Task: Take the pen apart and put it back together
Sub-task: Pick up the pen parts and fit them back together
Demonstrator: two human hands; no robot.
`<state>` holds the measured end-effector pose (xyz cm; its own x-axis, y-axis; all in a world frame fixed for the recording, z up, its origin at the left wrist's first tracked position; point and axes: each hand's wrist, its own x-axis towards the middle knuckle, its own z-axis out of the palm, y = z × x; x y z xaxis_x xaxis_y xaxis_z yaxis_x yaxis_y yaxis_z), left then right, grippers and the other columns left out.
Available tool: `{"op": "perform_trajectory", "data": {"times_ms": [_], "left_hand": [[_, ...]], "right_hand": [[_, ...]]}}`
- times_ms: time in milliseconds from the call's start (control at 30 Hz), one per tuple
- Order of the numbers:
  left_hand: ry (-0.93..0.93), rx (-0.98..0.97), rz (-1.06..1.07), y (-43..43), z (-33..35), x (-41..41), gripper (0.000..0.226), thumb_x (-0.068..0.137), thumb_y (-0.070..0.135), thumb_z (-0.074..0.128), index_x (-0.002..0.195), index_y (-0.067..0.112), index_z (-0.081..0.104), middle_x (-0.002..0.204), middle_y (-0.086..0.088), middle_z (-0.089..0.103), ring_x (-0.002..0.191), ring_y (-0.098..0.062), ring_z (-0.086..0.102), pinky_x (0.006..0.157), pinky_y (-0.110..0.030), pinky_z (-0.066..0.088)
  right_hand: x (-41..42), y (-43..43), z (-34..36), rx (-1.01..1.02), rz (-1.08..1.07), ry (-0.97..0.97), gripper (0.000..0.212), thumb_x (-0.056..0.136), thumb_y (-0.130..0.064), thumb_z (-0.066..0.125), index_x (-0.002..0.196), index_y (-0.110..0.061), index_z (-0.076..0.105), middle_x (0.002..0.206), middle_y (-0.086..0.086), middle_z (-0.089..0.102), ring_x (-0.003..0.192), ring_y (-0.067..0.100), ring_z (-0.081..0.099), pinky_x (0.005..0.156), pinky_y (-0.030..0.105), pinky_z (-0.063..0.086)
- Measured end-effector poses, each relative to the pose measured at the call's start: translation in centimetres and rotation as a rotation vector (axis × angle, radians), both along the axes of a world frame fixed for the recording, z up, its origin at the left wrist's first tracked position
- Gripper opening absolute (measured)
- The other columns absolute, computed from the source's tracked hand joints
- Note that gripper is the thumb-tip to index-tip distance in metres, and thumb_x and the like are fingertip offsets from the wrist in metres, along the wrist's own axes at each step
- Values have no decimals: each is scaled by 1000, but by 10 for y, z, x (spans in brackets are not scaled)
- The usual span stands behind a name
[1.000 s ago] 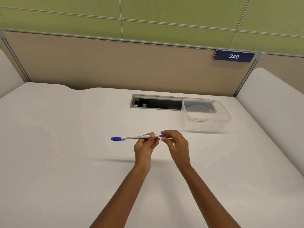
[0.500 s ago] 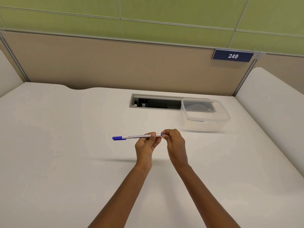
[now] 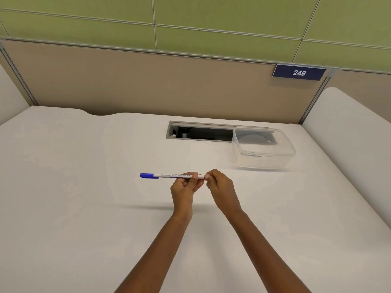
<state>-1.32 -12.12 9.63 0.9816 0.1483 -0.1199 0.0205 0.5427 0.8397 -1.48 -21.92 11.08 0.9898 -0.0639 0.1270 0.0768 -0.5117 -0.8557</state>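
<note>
Left hand (image 3: 184,187) fingers pinch the pen (image 3: 169,176) barrel; right hand (image 3: 220,188) fingers pinch and hide its rear end.

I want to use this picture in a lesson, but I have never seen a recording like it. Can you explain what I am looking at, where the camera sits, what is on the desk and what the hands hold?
There is no machine here. A person wears a wide-angle camera on the head, looking forward and down, so both bare arms reach in from below. The left hand grips the white barrel of a pen, held level above the white desk, its blue cap pointing left. The right hand pinches the pen's right end. Farther back on the desk stands a clear plastic container with its lid on, beside a cable slot. On the partition hangs a sign reading 249.
</note>
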Motion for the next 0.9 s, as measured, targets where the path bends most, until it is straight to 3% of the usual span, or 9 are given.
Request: {"op": "perform_trajectory", "data": {"times_ms": [167,300,433,533,700,900], "left_hand": [[0,6,-4,1,2,1,12,88,0,52,81,6,61,78,-10,63,64,-5,69,63,-14,56],[-2,27,-30,0,1,-1,14,88,0,52,80,8,61,78,-8,64,65,-5,69,63,-14,56],[-19,40,-77,-1,3,-1,14,88,-1,52,80,7,60,79,-9,63,66,-6,69,65,-15,56],[-29,54,-99,-1,4,-2,13,88,-1,52,81,6,60,80,-9,63,67,-5,68,66,-15,56],[-50,79,-108,-2,3,-1,12,88,-1,52,82,6,60,79,-8,65,67,-6,68,68,-16,56],[-49,115,-90,0,1,-1,14,87,-1,54,79,9,60,62,5,71,64,-5,68,65,-14,55]], "right_hand": [[-1,-7,-7,-269,83,-143,13,93,-14,45,96,-7,56,88,8,58,78,14,44,64,18,30],[-1,-14,-8,-326,87,-214,13,92,-12,47,90,-5,57,79,10,53,75,17,41,63,20,27],[0,-16,-8,-184,108,-151,16,91,-10,47,76,-10,54,67,-1,47,64,12,40,58,15,32],[0,-15,-6,-32,85,-85,35,92,-10,45,60,-24,44,56,-8,41,54,5,38,52,15,32],[1,-9,-3,201,50,62,46,95,-16,40,50,-25,40,52,-4,34,50,11,29,49,22,27],[9,-11,7,637,76,560,52,95,-27,36,44,-22,29,35,-12,23,31,5,17,32,14,17]]}}
